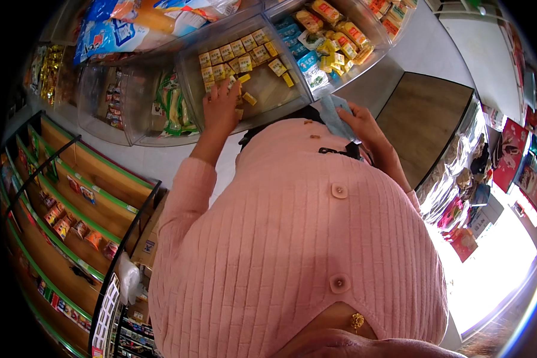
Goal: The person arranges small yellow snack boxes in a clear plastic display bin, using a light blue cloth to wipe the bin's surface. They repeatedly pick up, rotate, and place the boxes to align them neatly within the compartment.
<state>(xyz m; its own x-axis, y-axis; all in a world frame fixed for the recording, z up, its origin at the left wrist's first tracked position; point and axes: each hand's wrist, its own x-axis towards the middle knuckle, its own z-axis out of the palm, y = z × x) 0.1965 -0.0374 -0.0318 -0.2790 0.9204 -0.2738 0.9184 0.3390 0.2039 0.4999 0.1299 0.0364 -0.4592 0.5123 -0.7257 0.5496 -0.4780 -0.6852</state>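
Note:
My left hand (222, 106) reaches into a clear plastic bin (273, 100), its fingers over small yellow-and-white packs (238, 48). Fingertips touch the near packs, but whether one is gripped is hidden. Packs stand in rows at the bin's far side. A few loose yellow ones (249, 99) lie on the wood-look bottom near the hand. In my right hand (362, 123) is a folded grey-blue cloth (335, 117), held in front of my body, just outside the bin's near right corner.
Right of the bin, another compartment holds yellow and blue snack packs (340, 44). Left of it lie green-and-white packets (174, 105). Large blue-and-white bags (138, 31) rest above. Shelving with green edges (76, 179) stands at left, and a brown-topped counter (423, 121) at right.

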